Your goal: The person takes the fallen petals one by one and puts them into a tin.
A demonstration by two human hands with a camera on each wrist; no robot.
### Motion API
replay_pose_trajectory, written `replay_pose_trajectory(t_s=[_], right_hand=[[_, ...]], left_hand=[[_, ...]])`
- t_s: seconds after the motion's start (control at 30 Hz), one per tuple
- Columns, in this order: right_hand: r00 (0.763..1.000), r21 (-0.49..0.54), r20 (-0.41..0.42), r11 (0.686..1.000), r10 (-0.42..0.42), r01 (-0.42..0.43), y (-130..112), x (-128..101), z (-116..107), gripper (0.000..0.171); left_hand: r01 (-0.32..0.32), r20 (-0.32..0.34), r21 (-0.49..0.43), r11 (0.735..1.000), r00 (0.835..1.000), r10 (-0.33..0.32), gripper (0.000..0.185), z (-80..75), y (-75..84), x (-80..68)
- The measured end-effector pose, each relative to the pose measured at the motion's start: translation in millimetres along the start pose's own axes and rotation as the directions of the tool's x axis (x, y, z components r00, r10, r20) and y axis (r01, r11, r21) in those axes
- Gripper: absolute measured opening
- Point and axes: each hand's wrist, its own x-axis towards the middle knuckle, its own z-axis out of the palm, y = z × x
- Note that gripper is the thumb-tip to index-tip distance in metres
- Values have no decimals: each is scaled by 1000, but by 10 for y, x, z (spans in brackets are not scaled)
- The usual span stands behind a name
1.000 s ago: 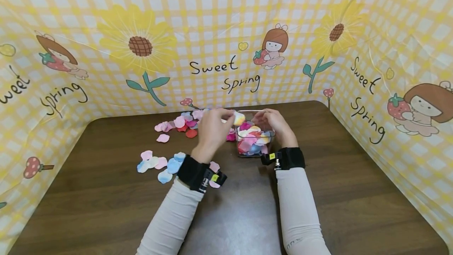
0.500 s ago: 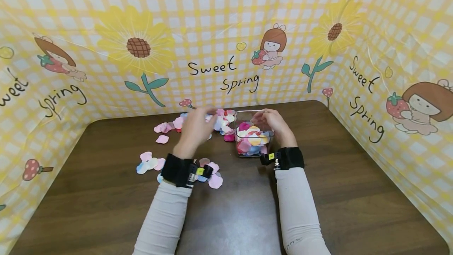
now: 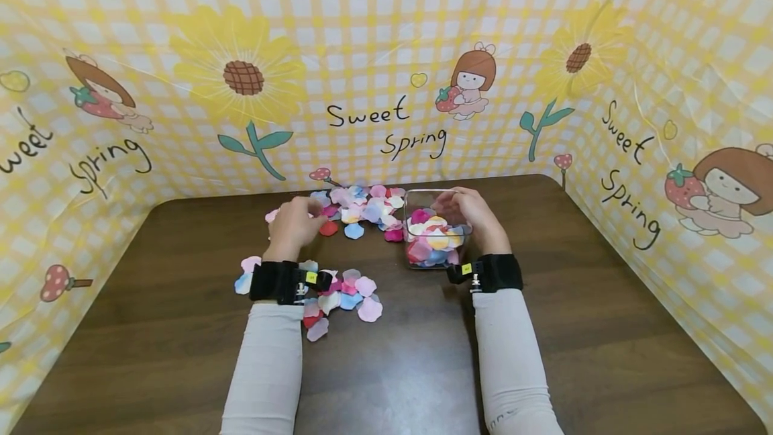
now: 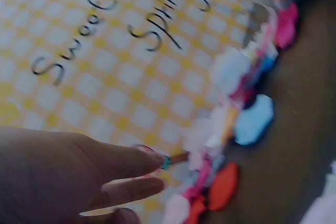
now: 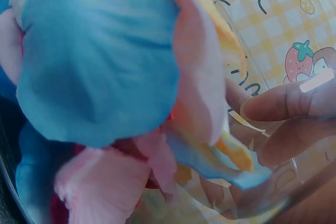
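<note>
My left hand [image 3: 294, 227] hovers at the left end of the far row of artificial petals [image 3: 356, 207], with nothing seen in its grasp. In the left wrist view its fingers [image 4: 131, 162] stretch out, slightly spread, beside a red petal [image 4: 224, 186]. My right hand [image 3: 481, 219] holds a clear square box [image 3: 417, 200] by its far right side. Through the transparent wall, the right wrist view shows those fingers [image 5: 283, 106] bent against the box. Mixed petals [image 3: 431, 237] fill roughly its lower half; a blue petal [image 5: 100, 61] is closest to that camera.
A nearer group of loose petals [image 3: 350, 297] lies left of the middle, partly under the left wrist strap [image 3: 274, 282]. More petals [image 3: 250, 264] lie farther left. The brown tabletop [image 3: 392, 368] meets a yellow checked cloth [image 3: 362, 52] at the back and sides.
The left hand, pinching a pale yellow petal over the box a second ago, has let it go and moved left to the far petals. The right hand and box have stayed put.
</note>
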Motion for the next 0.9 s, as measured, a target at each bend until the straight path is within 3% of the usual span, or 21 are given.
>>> replay_pose_trajectory(t_s=[0.13, 0.37, 0.67, 0.9], right_hand=[[1000, 1, -5, 1000, 2, -2, 4, -3, -4, 40], [1000, 13, -19, 1000, 12, -12, 2, 10, 2, 38], [1000, 11, -15, 1000, 8, -8, 3, 16, -5, 38], [1000, 14, -16, 1000, -4, 4, 19, 18, -5, 37]], left_hand=[[-30, 121, 53, 998, 992, 23, 40, 113, -55, 32], [-13, 199, 94, 995, 980, -6, 34, 197, -49, 29], [41, 203, 57, 998, 978, -52, 19, 179, -46, 11], [41, 219, 62, 997, 974, -54, 37, 226, -63, 29]])
